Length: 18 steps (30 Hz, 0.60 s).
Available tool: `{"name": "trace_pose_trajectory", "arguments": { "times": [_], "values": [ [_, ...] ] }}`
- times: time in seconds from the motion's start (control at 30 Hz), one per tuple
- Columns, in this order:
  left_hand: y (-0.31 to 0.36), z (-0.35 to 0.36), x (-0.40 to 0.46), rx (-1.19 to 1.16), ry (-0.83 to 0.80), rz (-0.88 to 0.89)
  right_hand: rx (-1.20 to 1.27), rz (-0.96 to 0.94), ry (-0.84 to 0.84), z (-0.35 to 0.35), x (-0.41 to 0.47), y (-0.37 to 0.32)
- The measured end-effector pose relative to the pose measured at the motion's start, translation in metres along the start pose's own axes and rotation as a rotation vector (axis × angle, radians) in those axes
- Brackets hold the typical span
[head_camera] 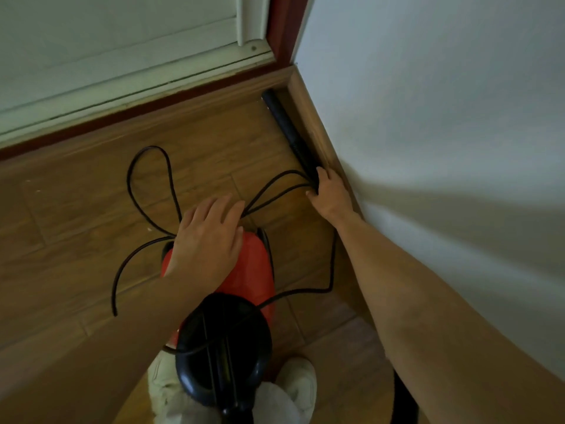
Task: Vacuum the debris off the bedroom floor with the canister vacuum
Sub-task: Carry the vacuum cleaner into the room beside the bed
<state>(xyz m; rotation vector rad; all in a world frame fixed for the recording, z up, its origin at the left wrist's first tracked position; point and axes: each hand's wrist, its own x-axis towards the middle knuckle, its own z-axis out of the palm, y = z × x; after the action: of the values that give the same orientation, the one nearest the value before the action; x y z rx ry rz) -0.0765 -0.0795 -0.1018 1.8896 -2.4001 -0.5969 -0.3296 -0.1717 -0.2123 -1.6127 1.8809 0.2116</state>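
Seen from above, looking down at a wood floor [76,215] in a room corner. At far left, a few pale specks of debris [149,229] lay on the boards, w/ a loose black cord [143,191] looping across them. Center-left, the left hand [208,237] lay flat, fingers straight and slightly spread, on the front of the red canister vacuum [244,270], fingertips touching the cord; it gripped nothing. The vacuum's black rear end [224,344] sat nearest the viewer, between two pale shoes [301,384].

Right of center, the right hand [330,191] was curled round the near end of a black nozzle tube [287,127], also pinching cord strands against it. The tube's long axis ran away from that hand, up and slightly left, its tip in the corner where the baseboard [318,127] met the door sill [137,117]. The tube lay just beside the baseboard, approx. parallel to it. The right hand was plainly the nearer one.

Far right, a white wall [428,117] shut off that side. Open room lay only leftward and back toward the viewer, so the next sweep prob. had to go that way, w/ the cord likely to snag.
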Motion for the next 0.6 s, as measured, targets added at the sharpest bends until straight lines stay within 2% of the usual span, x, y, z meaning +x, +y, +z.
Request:
{"name": "trace_pose_trajectory", "arguments": {
  "times": [0.1,0.23,0.3,0.43,0.6],
  "values": [
    [-0.012,0.008,0.01,-0.006,0.038,0.011,-0.122,0.022,-0.01,0.018,0.015,-0.001],
    [-0.024,0.014,0.011,-0.033,0.083,0.017,-0.248,0.137,0.105,0.032,0.023,-0.011],
    [-0.029,0.013,0.007,-0.041,0.095,0.019,-0.232,0.152,0.06,0.04,0.02,-0.018],
    [-0.036,0.002,-0.01,-0.049,0.114,-0.037,-0.082,0.124,-0.147,0.058,-0.005,-0.034],
    [-0.037,-0.027,-0.048,-0.01,0.057,-0.108,-0.064,0.022,-0.134,0.03,-0.05,-0.053]
  ]
}}
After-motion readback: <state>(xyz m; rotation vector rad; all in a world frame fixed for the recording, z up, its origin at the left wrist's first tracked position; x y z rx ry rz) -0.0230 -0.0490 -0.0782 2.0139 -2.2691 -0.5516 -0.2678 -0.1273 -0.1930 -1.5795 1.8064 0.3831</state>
